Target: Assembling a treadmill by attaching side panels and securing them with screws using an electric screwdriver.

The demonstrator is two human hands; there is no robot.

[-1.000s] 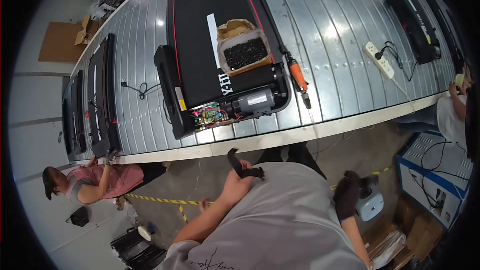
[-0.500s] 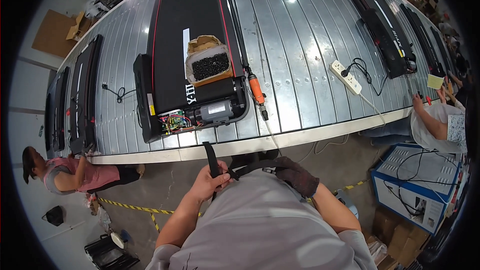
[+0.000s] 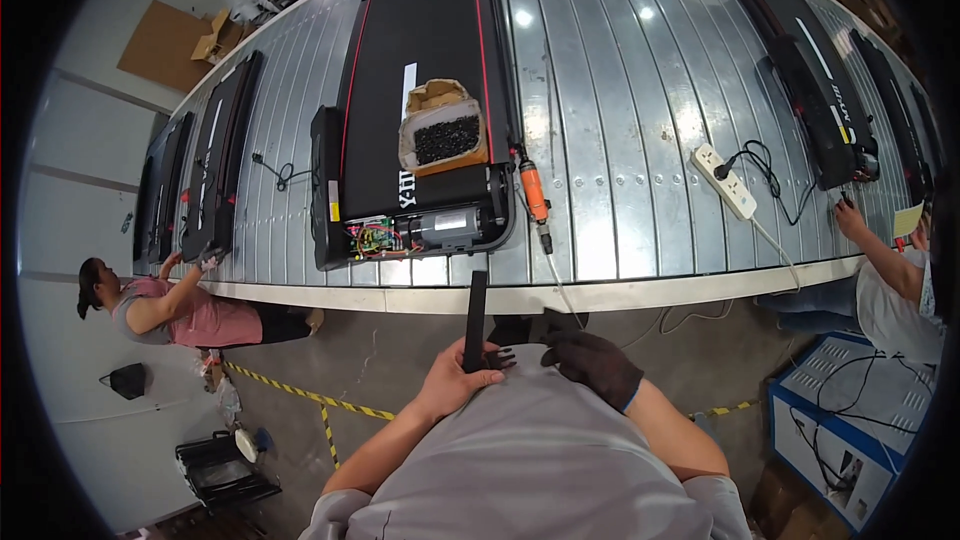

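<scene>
Open treadmill [image 3: 420, 110] w/ exposed motor on ribbed metal conveyor [image 3: 620, 90]; cardboard box of black screws [image 3: 443, 138] on its belt, orange elec. screwdriver [image 3: 533, 195] beside. White power strip [image 3: 727, 181] at right; co-worker in pink [image 3: 165, 305] at left.

Bright even overhead light, glare spots on the ribbed metal conveyor [image 3: 640, 140], strong fisheye bending, black vignetted corners

A worker in a light grey short-sleeved shirt, the left hand [image 3: 455, 387] bare, the right hand [image 3: 592, 367] in a dark glove with a blue cuff at the wrist.
</scene>
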